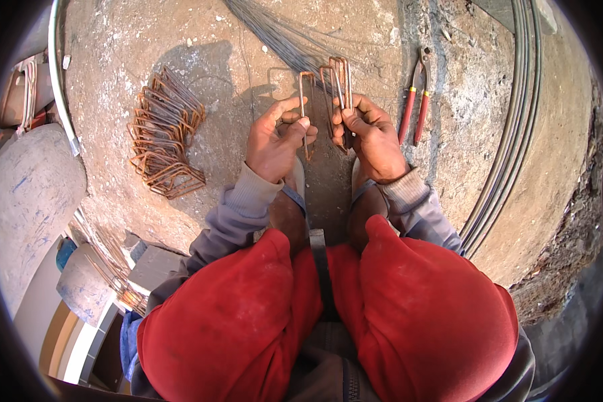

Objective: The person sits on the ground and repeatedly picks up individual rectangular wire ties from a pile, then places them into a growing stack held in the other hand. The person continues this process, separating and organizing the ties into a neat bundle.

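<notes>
Between thumb and fingers, my left hand (276,139) pinches one rusty rebar stirrup (303,94), a narrow bent rectangle held upright. Close beside it on the right, my right hand (375,137) grips several like stirrups (342,77) bunched together; its fingers partly hide their lower ends. The two hands are apart, above the ground in front of my feet. On the ground to the left lies a fanned pile of rusty stirrups (167,137). Red-handled pincers (417,97) rest right of my right hand, jaws pointing away from me.
A bundle of thin tie wire (275,33) lies at the far middle. Long steel bars (509,141) run along the right side, with a broken ground edge (563,254) beyond. At left are a pale pipe (59,87), a grey rounded slab (33,194) and loose rods (110,261).
</notes>
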A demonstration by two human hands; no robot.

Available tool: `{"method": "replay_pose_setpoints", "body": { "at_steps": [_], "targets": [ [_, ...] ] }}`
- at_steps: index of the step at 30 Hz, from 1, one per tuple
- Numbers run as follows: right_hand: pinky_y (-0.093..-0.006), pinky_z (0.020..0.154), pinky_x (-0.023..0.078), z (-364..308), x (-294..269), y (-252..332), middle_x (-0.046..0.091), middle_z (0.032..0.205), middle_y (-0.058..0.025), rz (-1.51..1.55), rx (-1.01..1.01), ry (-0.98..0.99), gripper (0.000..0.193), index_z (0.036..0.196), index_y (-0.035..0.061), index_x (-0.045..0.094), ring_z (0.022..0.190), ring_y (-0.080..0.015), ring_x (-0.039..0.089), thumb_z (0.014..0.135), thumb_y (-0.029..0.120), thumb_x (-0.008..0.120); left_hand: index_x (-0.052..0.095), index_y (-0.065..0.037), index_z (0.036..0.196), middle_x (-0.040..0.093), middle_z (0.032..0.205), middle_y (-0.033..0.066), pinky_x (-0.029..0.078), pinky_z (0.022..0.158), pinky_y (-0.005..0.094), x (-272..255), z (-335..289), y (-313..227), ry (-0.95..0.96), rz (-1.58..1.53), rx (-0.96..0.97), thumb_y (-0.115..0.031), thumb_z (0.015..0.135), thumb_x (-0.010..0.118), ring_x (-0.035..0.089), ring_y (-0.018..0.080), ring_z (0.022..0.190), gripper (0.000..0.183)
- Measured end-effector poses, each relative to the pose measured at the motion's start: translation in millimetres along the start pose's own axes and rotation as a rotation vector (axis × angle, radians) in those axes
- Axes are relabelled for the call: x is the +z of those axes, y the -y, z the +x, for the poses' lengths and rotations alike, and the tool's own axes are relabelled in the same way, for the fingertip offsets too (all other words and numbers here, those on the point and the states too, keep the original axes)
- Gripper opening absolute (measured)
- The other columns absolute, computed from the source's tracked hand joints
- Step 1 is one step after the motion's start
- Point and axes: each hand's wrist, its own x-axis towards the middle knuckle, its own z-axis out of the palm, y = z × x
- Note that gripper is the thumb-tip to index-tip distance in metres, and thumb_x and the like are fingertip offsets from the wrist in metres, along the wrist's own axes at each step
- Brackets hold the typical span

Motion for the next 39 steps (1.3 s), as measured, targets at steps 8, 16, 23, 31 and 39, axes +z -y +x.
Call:
{"method": "replay_pose_setpoints", "body": {
  "at_steps": [8,16,23,31,39],
  "targets": [
    [-0.0231,0.061,0.047,3,-15,8,0.061,0.084,-0.003,0.013,-0.063,-0.035,0.018,0.113,0.0018,0.058,0.066,-0.0103,0.057,0.099,0.01,0.05,0.052,0.003,0.133,0.063,0.104,0.0112,0.057,0.078,0.0307,-46,16,10,-0.204,-0.041,0.174,-0.004,0.096,0.054,0.066,0.0189,0.087,0.037],
    [-0.0304,0.077,0.056,-6,7,11,0.066,0.098,-0.0103,-0.006,0.017,-0.011,0.02,0.117,-0.0004,0.053,0.084,-0.0189,0.067,0.099,0.007,0.047,0.057,-0.003,0.13,0.064,0.1,0.008,0.056,0.075,0.0284,-9,22,33,-0.124,-0.162,-0.039,-0.002,0.097,0.052,0.065,0.0155,0.084,0.033],
    [-0.0321,0.076,0.056,-13,9,7,0.066,0.098,-0.0106,0.139,0.114,0.219,0.018,0.116,0.0009,0.052,0.084,-0.0184,0.067,0.1,0.009,0.047,0.06,-0.002,0.127,0.065,0.096,0.0069,0.052,0.068,0.0232,2,31,66,-0.134,-0.054,0.02,-0.002,0.097,0.052,0.062,0.0116,0.081,0.031],
    [-0.033,0.079,0.057,-10,3,12,0.066,0.1,-0.01,0.111,0.105,0.227,0.023,0.121,0.0017,0.05,0.087,-0.0188,0.068,0.1,0.011,0.05,0.059,0.002,0.125,0.066,0.099,0.0065,0.051,0.078,0.0264,-2,29,58,-0.107,0.187,0.066,-0.015,0.097,0.057,0.061,0.0131,0.089,0.032],
    [-0.0339,0.087,0.055,-9,10,21,0.065,0.109,-0.0149,-0.046,0.12,0.187,0.025,0.122,-0.0015,0.049,0.103,-0.0247,0.066,0.098,0.003,0.047,0.057,0.005,0.124,0.064,0.113,0.0123,0.05,0.088,0.0302,-4,15,29,0.115,0.008,0.042,-0.028,0.102,0.05,0.061,0.0165,0.103,0.041]
  ]
}}
